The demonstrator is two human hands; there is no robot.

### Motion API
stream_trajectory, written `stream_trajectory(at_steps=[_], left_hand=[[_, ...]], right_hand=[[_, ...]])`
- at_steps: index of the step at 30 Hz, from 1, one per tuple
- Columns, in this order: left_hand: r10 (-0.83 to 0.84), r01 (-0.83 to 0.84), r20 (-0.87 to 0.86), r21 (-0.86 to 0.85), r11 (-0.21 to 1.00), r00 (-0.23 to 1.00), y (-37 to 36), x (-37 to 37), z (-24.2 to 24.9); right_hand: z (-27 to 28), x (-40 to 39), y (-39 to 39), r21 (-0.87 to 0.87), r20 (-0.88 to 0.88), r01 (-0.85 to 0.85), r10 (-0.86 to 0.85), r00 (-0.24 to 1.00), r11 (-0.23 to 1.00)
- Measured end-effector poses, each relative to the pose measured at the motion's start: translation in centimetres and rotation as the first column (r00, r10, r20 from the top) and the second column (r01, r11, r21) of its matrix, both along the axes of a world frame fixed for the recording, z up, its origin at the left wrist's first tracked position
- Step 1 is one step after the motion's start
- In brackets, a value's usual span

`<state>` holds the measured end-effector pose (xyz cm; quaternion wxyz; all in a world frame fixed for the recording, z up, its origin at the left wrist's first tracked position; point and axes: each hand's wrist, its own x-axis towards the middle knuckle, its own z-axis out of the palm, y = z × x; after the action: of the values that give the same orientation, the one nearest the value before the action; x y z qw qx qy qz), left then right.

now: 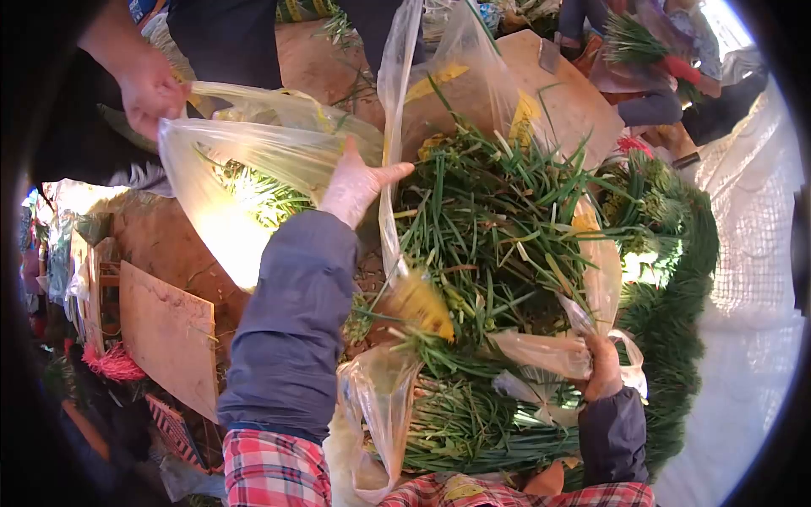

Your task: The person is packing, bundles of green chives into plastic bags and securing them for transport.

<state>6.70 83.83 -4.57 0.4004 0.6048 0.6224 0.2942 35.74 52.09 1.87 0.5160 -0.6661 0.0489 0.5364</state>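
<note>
My left hand (353,188) reaches forward with thumb and a finger spread apart. It is beside a clear plastic bag (211,156) with some greens inside; the bag's film may hide its other fingers. In front of me stands a wide clear bag with yellow print (598,262), full of loose long green leaves (490,228) that look like garlic chives or scallions. My right hand (601,367) is closed on the near right edge of this bag. Another person's hand (152,89) grips the smaller bag at upper left.
Bundled greens (676,220) are stacked along the right, beside a white woven sheet (752,245). More stalks (481,422) and a crumpled clear bag (380,406) lie close to me. A brown board (169,338) leans at left, near pink string (114,362). Another person sits at upper right.
</note>
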Motion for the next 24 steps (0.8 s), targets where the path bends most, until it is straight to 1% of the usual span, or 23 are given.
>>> stream_trajectory(at_steps=[2,3,4,5,7,8,9,10,11,12,13,14,15,16,17,19,21,22,23,24], left_hand=[[0.016,-0.017,-0.044,-0.005,1.0,0.999,-0.1,1.0,-2.0],[0.023,-0.024,-0.068,-0.01,1.0,0.997,-0.4,1.3,-3.1],[0.02,-0.022,-0.047,-0.029,0.999,0.999,-0.9,1.7,-4.4],[-0.069,0.063,-0.095,-0.057,0.996,0.993,-1.0,1.7,-5.6],[-0.248,0.227,-0.187,-0.13,0.965,0.95,-1.7,1.5,-6.2],[-0.207,0.203,-0.068,-0.049,0.978,0.976,-2.1,1.0,-8.6],[-0.213,0.212,-0.012,-0.06,0.976,0.977,-4.4,1.7,-3.1],[-0.267,0.268,-0.028,0.01,0.963,0.963,-6.3,1.8,-2.6],[-0.375,0.405,-0.188,0.159,0.9,0.908,-8.1,1.6,-3.5],[-0.417,0.468,-0.259,0.181,0.865,0.871,-9.9,2.0,-2.9],[-0.477,0.556,-0.317,0.243,0.795,0.82,-10.9,2.3,-3.5],[-0.504,0.558,-0.324,0.094,0.825,0.801,-12.1,3.2,-2.4],[-0.564,0.586,-0.37,-0.064,0.808,0.738,-12.7,4.2,-1.1],[-0.602,0.603,-0.353,-0.119,0.788,0.717,-13.1,5.0,-1.2],[-0.654,0.649,-0.366,-0.155,0.745,0.662,-13.5,5.6,-1.7],[-0.769,0.722,-0.353,-0.284,0.631,0.533,-14.4,7.3,-2.3],[-0.888,0.772,-0.388,-0.475,0.423,0.247,-16.4,9.3,-5.1],[-0.895,0.846,-0.357,-0.357,0.397,0.269,-18.5,9.3,-9.0],[-0.876,0.813,-0.339,-0.361,0.457,0.342,-18.1,9.5,-8.3],[-0.857,0.776,-0.323,-0.377,0.505,0.401,-17.1,9.2,-6.7]], right_hand=[[0.9,-0.9,0.9,0.038,0.032,0.023,-0.024,0.999,0.999],[0.7,-0.4,0.8,0.03,0.043,-0.013,0.012,0.999,0.999],[0.2,0.5,0.5,0.023,0.055,-0.049,0.048,0.997,0.999],[-0.1,0.9,0.3,0.014,0.063,-0.085,0.084,0.994,0.996],[0.8,0.6,1.1,0.036,0.082,-0.109,0.106,0.991,0.993],[1.4,0.1,1.8,0.06,0.09,-0.12,0.115,0.989,0.991],[2.2,-0.5,2.7,0.087,0.1,-0.134,0.125,0.987,0.987],[2.7,-1.4,3.8,0.09,0.076,-0.075,0.068,0.995,0.993],[2.4,-1.9,4.9,0.173,0.045,-0.118,0.112,0.993,0.978],[2.5,-2.0,6.3,0.182,0.097,-0.233,0.219,0.971,0.955],[1.0,-2.3,7.8,0.23,0.075,-0.213,0.201,0.977,0.95],[-0.6,-2.6,9.3,0.277,0.05,-0.191,0.184,0.982,0.942],[-2.8,-2.8,10.8,0.325,0.083,-0.252,0.238,0.968,0.912],[-7.2,-1.8,12.0,0.173,0.37,-0.421,0.337,0.866,0.891],[-7.3,-3.4,13.5,0.127,0.236,-0.246,0.212,0.948,0.961],[-8.7,-4.5,13.8,0.03,0.244,-0.264,0.25,0.937,0.964],[-11.7,-4.4,13.2,-0.03,0.257,-0.265,0.264,0.93,0.964],[-13.7,-4.0,12.5,-0.007,0.32,-0.238,0.228,0.92,0.971],[-15.9,-3.6,11.6,0.018,0.381,-0.212,0.189,0.905,0.977],[-17.4,-3.2,10.7,0.043,0.43,-0.175,0.14,0.892,0.984]])
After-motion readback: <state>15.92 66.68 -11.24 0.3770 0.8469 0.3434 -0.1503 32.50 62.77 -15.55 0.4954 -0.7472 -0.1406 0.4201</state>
